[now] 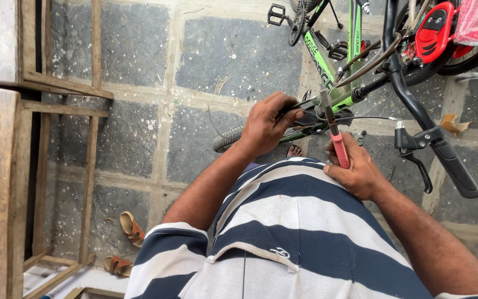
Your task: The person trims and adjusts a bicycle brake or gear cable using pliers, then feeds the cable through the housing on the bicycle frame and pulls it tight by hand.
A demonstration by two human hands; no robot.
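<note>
**Both hands engaged at the bicycle handlebar**

I observe the left hand (pixel 265 126) closed around the near end of the black handlebar (pixel 410 99), fingers wrapped over the fitting there. The right hand (pixel 359 173) is clenched on the red handles of a pair of pliers (pixel 336 135), whose dark nose stands up against the bar just beside the left hand's fingers. I cannot tell exactly what the nose is biting on; the left hand covers that spot.

A thin cable (pixel 369 118) runs from the work point to the right, towards a black brake lever (pixel 419 152) hanging under the bar's far grip.

Surroundings: the green bicycle frame (pixel 319 58) slopes away behind the hands, with a pedal (pixel 276 13) at the top. A red part (pixel 435 25) sits against a wheel at upper right. A small knobbly tyre (pixel 229 138) lies low on the stone floor (pixel 139 138) behind the left wrist. A wooden frame (pixel 62 94) occupies the left edge, with two orange sandals (pixel 131 228) at its foot. My striped shirt (pixel 283 232) blocks the lower view.
</note>
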